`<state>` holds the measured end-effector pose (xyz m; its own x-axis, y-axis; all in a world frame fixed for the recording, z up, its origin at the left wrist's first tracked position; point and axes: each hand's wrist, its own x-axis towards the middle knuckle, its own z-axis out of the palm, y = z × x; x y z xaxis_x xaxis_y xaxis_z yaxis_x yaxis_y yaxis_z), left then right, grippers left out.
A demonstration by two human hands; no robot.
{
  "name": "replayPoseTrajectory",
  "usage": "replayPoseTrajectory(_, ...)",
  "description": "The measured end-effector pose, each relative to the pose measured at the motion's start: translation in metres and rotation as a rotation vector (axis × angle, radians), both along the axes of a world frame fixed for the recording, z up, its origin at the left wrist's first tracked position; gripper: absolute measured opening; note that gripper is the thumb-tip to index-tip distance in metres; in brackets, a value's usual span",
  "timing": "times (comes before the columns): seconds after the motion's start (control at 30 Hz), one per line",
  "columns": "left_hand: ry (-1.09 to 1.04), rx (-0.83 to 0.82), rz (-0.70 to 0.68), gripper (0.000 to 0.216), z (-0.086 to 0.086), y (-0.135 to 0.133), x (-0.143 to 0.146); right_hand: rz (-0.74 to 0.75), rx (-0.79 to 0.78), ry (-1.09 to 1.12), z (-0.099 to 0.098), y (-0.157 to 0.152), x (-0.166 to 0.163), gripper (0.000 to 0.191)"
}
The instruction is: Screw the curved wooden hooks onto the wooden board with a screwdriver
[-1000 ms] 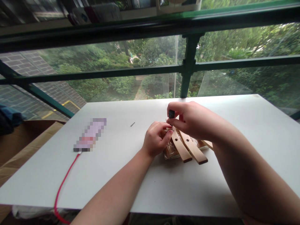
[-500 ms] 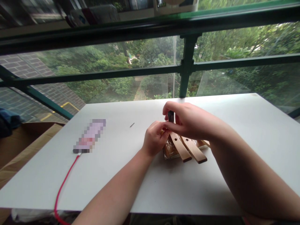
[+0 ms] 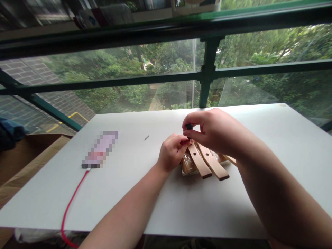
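Several flat wooden slats (image 3: pixel 207 164) with holes lie fanned out on a white table (image 3: pixel 129 180), over a clear plastic packet. My right hand (image 3: pixel 211 129) is closed on a small dark tool handle (image 3: pixel 189 127) held upright above the slats' upper ends. My left hand (image 3: pixel 172 152) is closed in a pinch right under that tool, at the top of the slats; what its fingertips hold is hidden. The two hands touch.
A small dark screw (image 3: pixel 146 137) lies alone on the table to the left. Further left is a blurred pale flat object (image 3: pixel 100 148) with a red cable (image 3: pixel 71 200) running off the front edge. Cardboard (image 3: pixel 23 155) sits at the left; a green window frame (image 3: pixel 207 74) stands behind the table.
My right hand's fingers have shifted round the dark handle, as if turning it. The left hand and the slats have stayed in place.
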<state>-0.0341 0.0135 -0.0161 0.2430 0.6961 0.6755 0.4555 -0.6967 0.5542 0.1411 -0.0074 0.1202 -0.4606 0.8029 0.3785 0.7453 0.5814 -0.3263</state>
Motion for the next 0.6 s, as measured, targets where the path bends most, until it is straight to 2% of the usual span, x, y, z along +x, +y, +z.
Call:
replayPoseTrajectory(0.13, 0.0, 0.026, -0.002, 0.008, 0.0006, -0.0009, -0.0004, -0.062, 0.014, 0.015, 0.0006, 0.0005, -0.0011, 0.01)
replayPoseTrajectory(0.3, 0.011, 0.095, 0.014, 0.013, 0.0026, -0.0008, 0.0005, -0.1, 0.007, 0.02, 0.0023, 0.0001, -0.0043, 0.015)
replayPoseTrajectory(0.6, 0.024, 0.075, 0.018, 0.013, 0.0036, 0.0006, 0.0024, 0.001, 0.016, 0.054, 0.0014, 0.001, -0.0017, 0.018)
